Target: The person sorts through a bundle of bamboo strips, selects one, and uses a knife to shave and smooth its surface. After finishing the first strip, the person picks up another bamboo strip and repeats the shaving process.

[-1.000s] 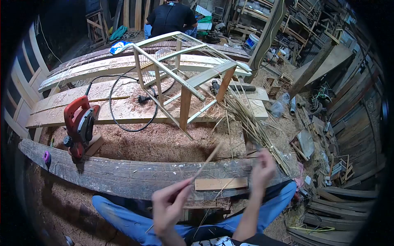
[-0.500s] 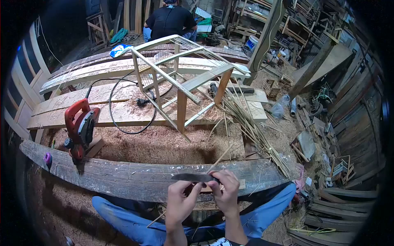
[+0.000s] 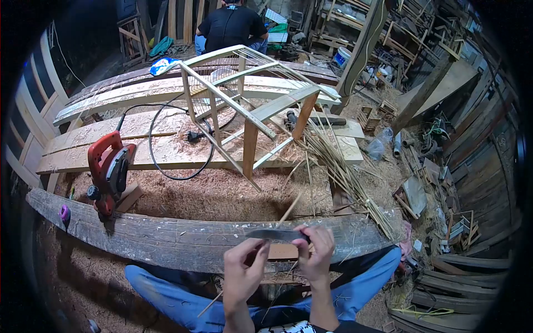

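Note:
My right hand (image 3: pixel 317 250) is closed around the handle of a knife (image 3: pixel 273 235), whose broad dark blade points left, level above the plank's near edge. The left hand (image 3: pixel 244 266) is closed in a pinch just below the blade, thumb up. A thin bamboo strip (image 3: pixel 290 208) rises behind the blade, and its lower end shows under my left wrist; the fingers hide its middle. Beneath the hands lies a small flat wood piece (image 3: pixel 283 252) at the plank's edge.
A grey plank (image 3: pixel 183 236) spans before my knees. Beyond stand a red power planer (image 3: pixel 109 172) with black cable, a wooden frame with thin rods (image 3: pixel 251 144), and a bundle of bamboo strips (image 3: pixel 341 175). A purple ring (image 3: pixel 65 212) sits left. Another person (image 3: pixel 232 28) sits behind, back turned.
The knife and my right hand have moved slightly right and up. My left hand stays nearly in place, and more of the wood piece beneath shows. The bamboo strip now stands steeper.

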The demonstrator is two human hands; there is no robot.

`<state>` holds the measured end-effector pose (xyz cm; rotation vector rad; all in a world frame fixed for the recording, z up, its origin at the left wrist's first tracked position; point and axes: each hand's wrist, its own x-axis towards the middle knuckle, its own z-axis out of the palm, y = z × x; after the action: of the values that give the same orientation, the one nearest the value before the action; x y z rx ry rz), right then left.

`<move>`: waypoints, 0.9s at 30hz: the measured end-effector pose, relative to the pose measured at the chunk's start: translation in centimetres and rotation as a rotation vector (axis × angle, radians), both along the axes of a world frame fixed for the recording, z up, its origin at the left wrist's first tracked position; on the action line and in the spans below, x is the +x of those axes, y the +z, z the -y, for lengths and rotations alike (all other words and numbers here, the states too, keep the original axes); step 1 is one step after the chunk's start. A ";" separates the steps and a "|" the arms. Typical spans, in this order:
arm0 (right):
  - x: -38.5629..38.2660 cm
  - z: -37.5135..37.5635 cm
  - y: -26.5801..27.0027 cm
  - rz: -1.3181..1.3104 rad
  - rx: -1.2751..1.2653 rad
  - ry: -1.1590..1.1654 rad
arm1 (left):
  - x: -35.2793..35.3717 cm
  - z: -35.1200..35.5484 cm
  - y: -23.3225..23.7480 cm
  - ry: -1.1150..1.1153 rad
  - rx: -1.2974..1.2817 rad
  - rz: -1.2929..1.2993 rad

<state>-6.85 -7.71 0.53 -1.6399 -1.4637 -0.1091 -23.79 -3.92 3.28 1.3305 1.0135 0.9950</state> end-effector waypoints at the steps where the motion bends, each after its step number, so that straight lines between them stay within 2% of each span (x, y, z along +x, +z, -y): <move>1: 0.6 0.2 -0.2 -0.002 -0.036 -0.007 | -0.2 -0.1 -0.1 0.007 0.016 -0.017; 4: 1.0 0.3 -0.2 0.084 -0.016 -0.066 | 0.2 0.0 -0.6 0.063 0.061 -0.006; 5: 1.1 0.0 0.2 0.137 0.029 -0.063 | 0.2 0.1 -0.2 0.049 0.001 0.014; 10: 0.1 -0.1 1.0 0.035 -0.002 0.014 | 0.4 0.2 0.4 0.053 -0.092 0.141; 12: -0.8 -0.4 1.1 -0.005 0.010 0.042 | 0.1 0.2 -0.4 -0.109 -0.145 0.070; 14: -1.5 -0.7 1.4 -0.023 0.081 0.068 | 0.3 0.3 -0.7 -0.114 -0.168 0.076; 23: -0.8 -0.4 1.1 0.098 0.039 0.041 | 0.0 0.6 -0.2 -0.120 -0.045 -0.056; 26: 2.1 -0.4 0.3 0.116 0.018 -0.004 | -1.0 0.3 1.3 0.070 -0.155 0.134; 27: 2.8 -0.4 0.1 0.148 0.024 -0.042 | -1.2 0.2 0.8 0.062 -0.183 0.086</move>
<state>-4.00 -7.30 0.61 -1.6735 -1.5321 -0.2754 -24.97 -4.13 4.12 1.1032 1.0589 0.9728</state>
